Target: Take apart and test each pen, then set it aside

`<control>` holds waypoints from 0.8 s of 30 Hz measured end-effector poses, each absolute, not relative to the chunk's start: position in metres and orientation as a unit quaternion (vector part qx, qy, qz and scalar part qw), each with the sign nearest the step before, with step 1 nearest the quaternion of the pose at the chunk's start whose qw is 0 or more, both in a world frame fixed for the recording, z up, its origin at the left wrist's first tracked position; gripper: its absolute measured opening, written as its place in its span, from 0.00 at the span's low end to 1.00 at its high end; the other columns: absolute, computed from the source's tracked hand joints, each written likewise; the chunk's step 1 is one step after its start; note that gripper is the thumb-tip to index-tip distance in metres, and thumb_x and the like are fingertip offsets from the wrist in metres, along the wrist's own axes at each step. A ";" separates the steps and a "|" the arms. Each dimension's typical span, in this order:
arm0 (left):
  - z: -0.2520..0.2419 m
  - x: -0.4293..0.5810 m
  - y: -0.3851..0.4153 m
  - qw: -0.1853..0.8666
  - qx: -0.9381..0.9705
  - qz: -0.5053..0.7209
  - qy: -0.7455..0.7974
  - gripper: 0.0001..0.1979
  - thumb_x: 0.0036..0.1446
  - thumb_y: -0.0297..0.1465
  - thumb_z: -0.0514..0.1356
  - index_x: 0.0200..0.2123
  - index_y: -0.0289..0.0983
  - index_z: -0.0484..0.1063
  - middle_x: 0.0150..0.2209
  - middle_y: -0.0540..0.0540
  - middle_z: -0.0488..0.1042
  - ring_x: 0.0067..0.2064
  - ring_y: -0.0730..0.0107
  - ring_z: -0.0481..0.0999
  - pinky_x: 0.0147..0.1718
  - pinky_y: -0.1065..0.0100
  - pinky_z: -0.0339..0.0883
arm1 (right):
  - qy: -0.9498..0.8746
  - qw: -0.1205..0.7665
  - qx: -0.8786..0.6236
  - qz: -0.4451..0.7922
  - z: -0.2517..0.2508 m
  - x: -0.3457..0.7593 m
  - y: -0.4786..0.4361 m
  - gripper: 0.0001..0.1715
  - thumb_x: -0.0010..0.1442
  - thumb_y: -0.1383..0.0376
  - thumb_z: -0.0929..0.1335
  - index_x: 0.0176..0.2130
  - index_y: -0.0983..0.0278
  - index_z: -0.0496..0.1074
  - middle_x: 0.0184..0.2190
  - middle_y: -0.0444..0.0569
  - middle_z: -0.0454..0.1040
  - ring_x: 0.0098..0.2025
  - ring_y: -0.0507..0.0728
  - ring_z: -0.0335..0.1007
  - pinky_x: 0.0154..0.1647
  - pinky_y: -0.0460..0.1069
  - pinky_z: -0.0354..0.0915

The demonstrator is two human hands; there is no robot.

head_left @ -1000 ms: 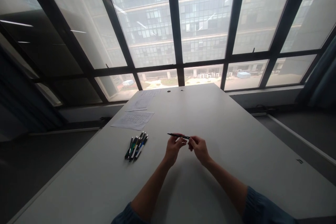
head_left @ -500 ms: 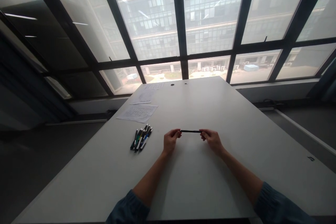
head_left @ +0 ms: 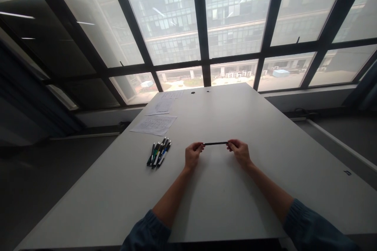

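Note:
A thin dark pen is held level above the white table, stretched between my two hands. My left hand pinches its left end with closed fingers. My right hand pinches the right end the same way. Several more pens lie in a loose bundle on the table, a short way left of my left hand.
Printed paper sheets lie at the far left of the table, with another sheet behind them. Two small dark holes sit near the far edge. Large windows rise beyond the table. Floor drops away on both sides.
One second ago both hands were close together on the pen, which pointed left. They have drawn apart to its two ends, and the pen now lies level between them.

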State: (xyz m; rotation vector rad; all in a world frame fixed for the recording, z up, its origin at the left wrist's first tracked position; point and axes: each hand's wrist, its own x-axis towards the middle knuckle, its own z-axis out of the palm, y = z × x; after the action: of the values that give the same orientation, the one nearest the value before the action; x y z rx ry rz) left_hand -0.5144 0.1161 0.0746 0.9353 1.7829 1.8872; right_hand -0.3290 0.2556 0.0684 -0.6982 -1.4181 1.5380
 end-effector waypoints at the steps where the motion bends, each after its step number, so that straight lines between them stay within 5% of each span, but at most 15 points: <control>1: 0.074 -0.515 0.116 0.185 0.331 0.670 0.639 0.17 0.49 0.40 0.68 0.37 0.33 0.80 0.31 0.42 0.80 0.31 0.67 0.76 0.32 0.67 0.71 | -0.577 0.453 -0.282 0.618 0.069 -0.329 0.256 0.28 0.47 0.47 0.75 0.36 0.68 0.75 0.28 0.53 0.79 0.26 0.55 0.73 0.26 0.49 0.69; 24: 0.086 -0.508 0.114 0.190 0.346 0.630 0.669 0.16 0.51 0.40 0.66 0.38 0.34 0.81 0.33 0.42 0.81 0.31 0.67 0.75 0.29 0.69 0.66 | -0.584 0.456 -0.296 0.603 0.062 -0.330 0.263 0.29 0.48 0.45 0.74 0.36 0.67 0.75 0.28 0.52 0.79 0.24 0.53 0.69 0.25 0.48 0.65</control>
State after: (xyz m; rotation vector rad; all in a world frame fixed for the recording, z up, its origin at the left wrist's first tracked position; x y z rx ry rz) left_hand -0.5083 0.1137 0.0862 0.9719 1.8812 1.7700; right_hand -0.3301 0.2633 0.0618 -0.7305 -1.4396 1.4862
